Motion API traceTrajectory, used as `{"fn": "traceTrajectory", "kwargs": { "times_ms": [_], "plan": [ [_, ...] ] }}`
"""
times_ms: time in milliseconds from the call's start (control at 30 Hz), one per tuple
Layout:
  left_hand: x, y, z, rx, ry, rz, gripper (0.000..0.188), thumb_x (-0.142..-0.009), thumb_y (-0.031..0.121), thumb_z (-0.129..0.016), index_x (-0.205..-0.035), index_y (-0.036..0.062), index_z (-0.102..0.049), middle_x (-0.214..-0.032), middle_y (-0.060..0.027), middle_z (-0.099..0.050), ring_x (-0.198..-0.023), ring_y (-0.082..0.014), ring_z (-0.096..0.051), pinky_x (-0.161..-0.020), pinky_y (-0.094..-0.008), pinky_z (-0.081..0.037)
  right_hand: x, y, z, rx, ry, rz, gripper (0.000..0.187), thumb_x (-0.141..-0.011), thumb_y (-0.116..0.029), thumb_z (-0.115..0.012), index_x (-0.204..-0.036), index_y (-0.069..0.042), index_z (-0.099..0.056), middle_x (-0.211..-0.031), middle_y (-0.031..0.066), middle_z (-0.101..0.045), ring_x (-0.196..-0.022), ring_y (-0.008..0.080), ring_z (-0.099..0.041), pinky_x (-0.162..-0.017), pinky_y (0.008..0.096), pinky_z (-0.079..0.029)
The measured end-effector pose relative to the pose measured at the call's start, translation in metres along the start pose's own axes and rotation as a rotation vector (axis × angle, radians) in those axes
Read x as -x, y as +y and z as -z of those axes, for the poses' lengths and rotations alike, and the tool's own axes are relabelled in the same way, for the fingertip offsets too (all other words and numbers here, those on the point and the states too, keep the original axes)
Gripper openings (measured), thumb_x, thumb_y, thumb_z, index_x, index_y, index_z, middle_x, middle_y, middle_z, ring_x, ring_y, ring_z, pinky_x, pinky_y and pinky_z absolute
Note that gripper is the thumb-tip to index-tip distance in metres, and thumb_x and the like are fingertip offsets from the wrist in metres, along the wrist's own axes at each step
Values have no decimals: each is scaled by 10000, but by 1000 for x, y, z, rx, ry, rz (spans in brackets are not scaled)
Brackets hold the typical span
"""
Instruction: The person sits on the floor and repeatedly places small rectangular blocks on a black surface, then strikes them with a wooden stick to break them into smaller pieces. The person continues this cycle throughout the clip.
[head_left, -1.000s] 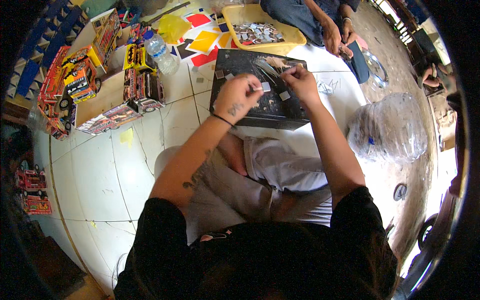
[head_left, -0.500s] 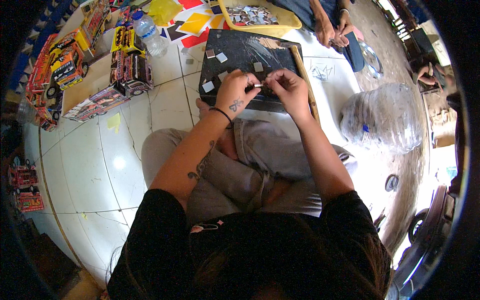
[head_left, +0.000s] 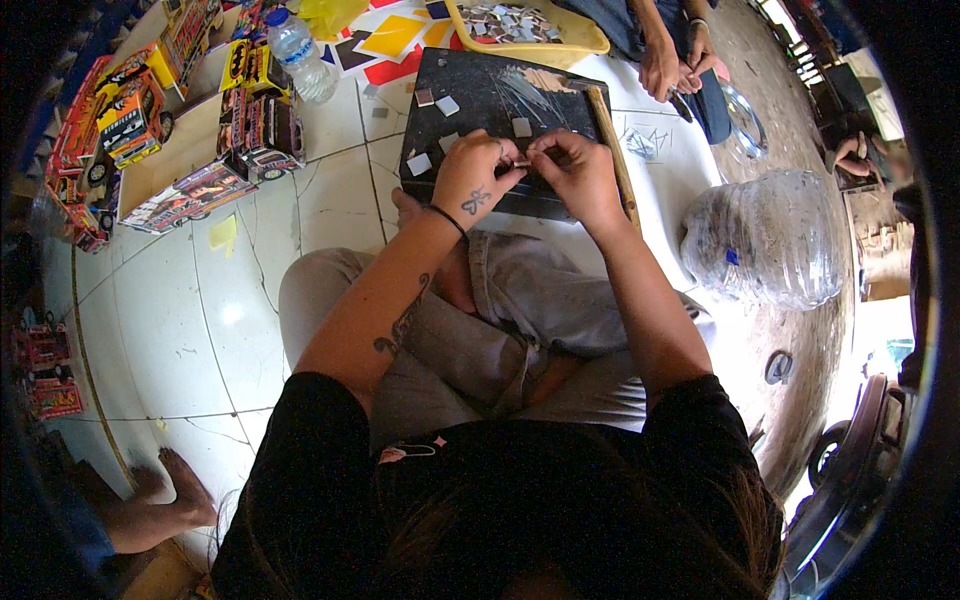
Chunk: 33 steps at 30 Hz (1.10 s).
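Note:
My left hand (head_left: 473, 175) and my right hand (head_left: 580, 178) meet over the near part of a black board (head_left: 455, 72). Fingertips of both pinch one small, thin piece (head_left: 521, 164), mostly covered by the fingers; its exact kind cannot be made out. Small square tiles lie loose on the board, among them a pale tile (head_left: 447, 105), a brown tile (head_left: 424, 97) and another pale tile (head_left: 419, 164) beside my left hand. Thin clear strips (head_left: 528, 92) are scattered at its far side. A wooden stick (head_left: 612, 150) rests along the right edge.
Beyond the board is a yellow basin (head_left: 583, 42) of small tiles. Another person's hands (head_left: 662, 70) work at the far right. Colourful toy trucks (head_left: 190, 190) and a water bottle (head_left: 299, 62) stand left. A large clear plastic container (head_left: 765, 240) is right; a bare foot (head_left: 185, 492) shows lower left.
My fingers have shifted slightly around the small piece, which now shows less. A bare foot has come into view at the lower left. The view has tilted a little.

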<state>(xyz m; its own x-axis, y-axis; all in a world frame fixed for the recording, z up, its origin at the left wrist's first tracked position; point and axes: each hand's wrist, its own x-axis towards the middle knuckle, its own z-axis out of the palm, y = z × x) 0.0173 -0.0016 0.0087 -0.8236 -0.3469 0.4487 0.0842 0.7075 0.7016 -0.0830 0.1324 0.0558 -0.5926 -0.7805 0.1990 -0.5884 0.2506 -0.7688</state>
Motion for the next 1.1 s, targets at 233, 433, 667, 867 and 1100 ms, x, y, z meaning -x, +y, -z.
{"fn": "traceTrajectory", "kwargs": {
  "times_ms": [233,433,667,867,1100],
  "plan": [
    [-2,4,3,3,-20,21,140,-694,138,-734,-767,53,-649,-719,-88,-645,-733,-278,-591,-683,-390,-466,-1,-5,1,48,-15,-2,81,-827,-12,-649,-889,38,-632,-834,85,-677,-772,119,-648,-701,252,-521],
    [-2,4,2,17,-29,35,146,-690,141,-735,-769,52,-651,-721,-89,-646,-745,-277,-588,-692,-393,-466,0,-5,0,52,-6,11,84,-824,-16,-651,-886,38,-636,-840,90,-678,-772,121,-650,-698,254,-521],
    [-1,4,2,8,-34,39,156,-698,144,-725,-783,39,-648,-739,-90,-640,-755,-279,-586,-697,-390,-470,-2,-12,-1,106,20,111,79,-755,-33,-652,-826,1,-646,-792,164,-662,-715,312,-661,-670,352,-520],
    [-2,1,-3,89,99,-51,142,-746,113,-700,-821,10,-638,-784,-107,-607,-731,-257,-607,-659,-337,-477,-6,-13,-2,118,21,77,116,-727,-42,-677,-839,-13,-663,-809,161,-659,-746,322,-653,-699,369,-515],
    [2,5,-3,96,63,-55,71,-796,82,-658,-823,17,-652,-816,-106,-626,-755,-255,-619,-642,-326,-476,35,4,28,709,185,-21,547,-714,-218,-749,-1199,-72,-542,-1181,155,-528,-1081,329,-516,-893,403,-443]
  ]
}}
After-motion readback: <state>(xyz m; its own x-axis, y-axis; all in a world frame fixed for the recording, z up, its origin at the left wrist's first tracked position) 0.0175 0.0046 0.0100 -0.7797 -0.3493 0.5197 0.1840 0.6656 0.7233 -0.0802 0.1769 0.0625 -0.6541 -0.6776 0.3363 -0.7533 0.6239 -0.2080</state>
